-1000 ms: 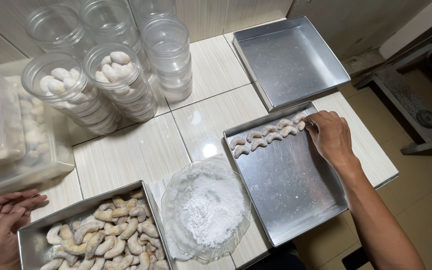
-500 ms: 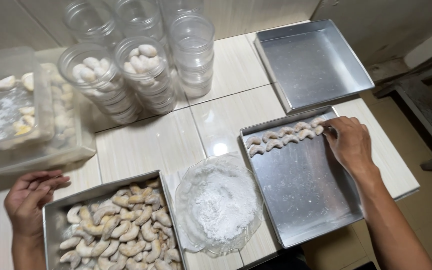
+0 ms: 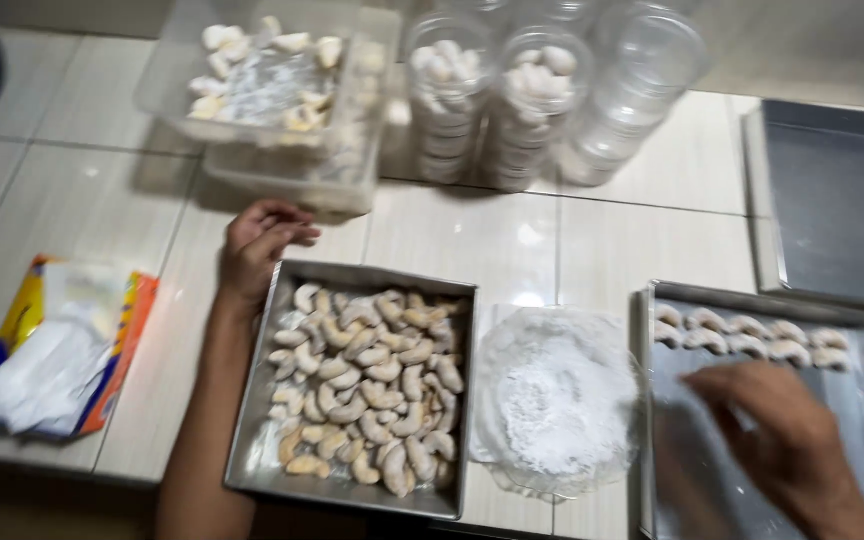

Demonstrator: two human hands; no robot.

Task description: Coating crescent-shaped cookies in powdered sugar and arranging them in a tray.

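While the left hand (image 3: 260, 243) rests with loosely curled, empty fingers at the far corner of the tray of plain crescent cookies (image 3: 364, 385), the blurred right hand (image 3: 787, 450) hovers over the sugared row (image 3: 747, 335); its grip is unclear.

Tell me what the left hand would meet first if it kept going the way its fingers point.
The left hand points right, along the far edge of the crescent cookie tray. It likely meets bare tile first, though height is unclear.
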